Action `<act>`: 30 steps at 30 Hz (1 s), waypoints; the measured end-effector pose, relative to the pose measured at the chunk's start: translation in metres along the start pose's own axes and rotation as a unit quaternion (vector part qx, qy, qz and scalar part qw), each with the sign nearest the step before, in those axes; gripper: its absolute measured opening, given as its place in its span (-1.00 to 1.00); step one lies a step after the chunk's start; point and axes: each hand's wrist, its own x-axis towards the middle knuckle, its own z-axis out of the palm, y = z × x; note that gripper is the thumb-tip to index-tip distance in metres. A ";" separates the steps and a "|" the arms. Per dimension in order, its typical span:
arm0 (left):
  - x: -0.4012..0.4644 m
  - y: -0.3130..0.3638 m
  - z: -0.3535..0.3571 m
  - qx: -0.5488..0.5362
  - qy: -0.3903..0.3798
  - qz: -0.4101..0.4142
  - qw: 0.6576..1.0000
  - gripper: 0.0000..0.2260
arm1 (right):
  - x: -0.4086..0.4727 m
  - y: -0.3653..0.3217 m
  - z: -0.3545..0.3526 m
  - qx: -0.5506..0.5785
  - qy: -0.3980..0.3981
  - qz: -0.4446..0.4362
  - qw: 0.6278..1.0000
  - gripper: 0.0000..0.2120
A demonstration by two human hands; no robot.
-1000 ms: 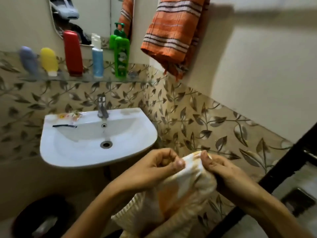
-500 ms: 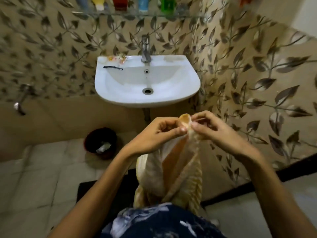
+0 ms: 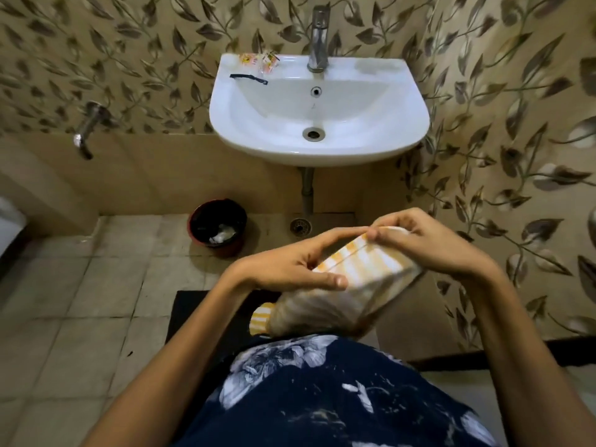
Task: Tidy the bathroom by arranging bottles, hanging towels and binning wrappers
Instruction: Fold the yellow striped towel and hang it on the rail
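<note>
I see both hands gripping 1 yellow-and-white striped towel (image 3: 364, 272) in front of my torso, below the white sink (image 3: 319, 146). My left hand (image 3: 290, 266) is closed on the towel's near-left side, thumb pressed flat along its lower edge and fingers reaching across the top toward the far end. My right hand (image 3: 429, 243) is clamped over the far-right end, its fingertips meeting the left hand's fingertips at the towel's upper edge. The towel is bunched into a thick bundle between the 2 hands, so its visible top runs from lower left to upper right, the higher end under my right hand. The rest of the cloth sags beneath the hands toward my dark floral shirt (image 3: 329, 391), and 1 striped corner (image 3: 261, 321) pokes out lower left above the black floor mat (image 3: 193, 314). On the sink's back-left ledge lie small wrappers (image 3: 261, 59) and a thin dark strip (image 3: 248, 79), with the tap (image 3: 318, 40) beside them. A dark bin (image 3: 217, 225) stands on the tiled floor left of the sink's drain pipe, well apart from the towel, with something pale inside.
</note>
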 end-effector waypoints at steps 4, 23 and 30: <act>-0.023 -0.025 -0.006 -0.031 0.042 -0.103 0.993 -0.50 | 0.005 0.016 -0.021 0.093 0.136 -0.006 0.986 -0.70; 0.007 0.012 0.037 -0.237 0.278 -0.240 0.900 -0.66 | 0.011 0.021 0.055 0.026 -0.018 -0.050 0.998 -0.93; -0.003 0.004 0.049 -0.165 0.408 -0.261 0.859 -0.70 | -0.004 0.026 0.079 -0.092 0.005 -0.047 0.995 -0.76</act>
